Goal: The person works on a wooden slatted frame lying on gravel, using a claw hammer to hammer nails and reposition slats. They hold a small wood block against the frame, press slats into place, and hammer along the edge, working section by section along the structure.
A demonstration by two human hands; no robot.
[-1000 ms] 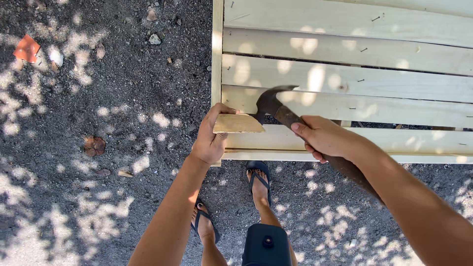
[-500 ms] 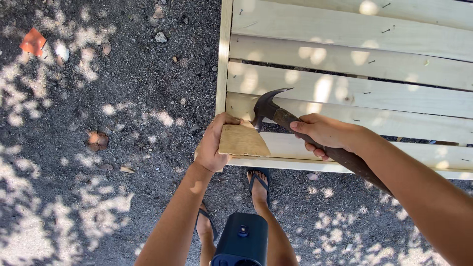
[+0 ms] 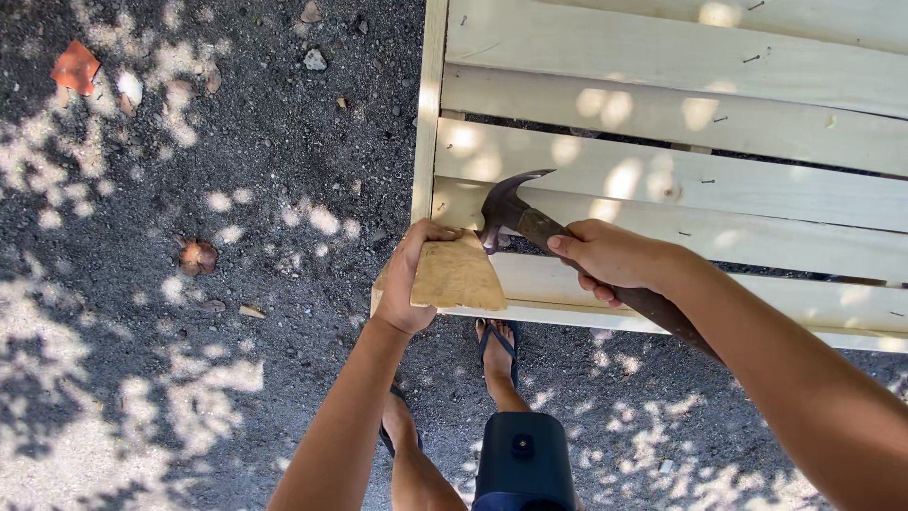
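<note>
My left hand (image 3: 409, 284) grips a small pale wood block (image 3: 456, 275) and presses it against the near left corner of a slatted wooden frame (image 3: 662, 170). My right hand (image 3: 613, 257) is closed around the handle of a dark claw hammer (image 3: 511, 210). The hammer's head sits just above the block's top right corner, over the second slat from the near edge. The handle runs back under my right forearm. Small nails stick up from several slats.
Dark gravel ground with sun patches lies left of and below the frame. My feet in flip-flops (image 3: 499, 345) stand under its near edge. A dark blue device (image 3: 523, 462) hangs at my chest. An orange shard (image 3: 76, 66) and small stones lie scattered at the left.
The wood block has tilted up, showing more of its broad face against the frame's corner. The hammer head stays just above it, and both hands keep their grip.
</note>
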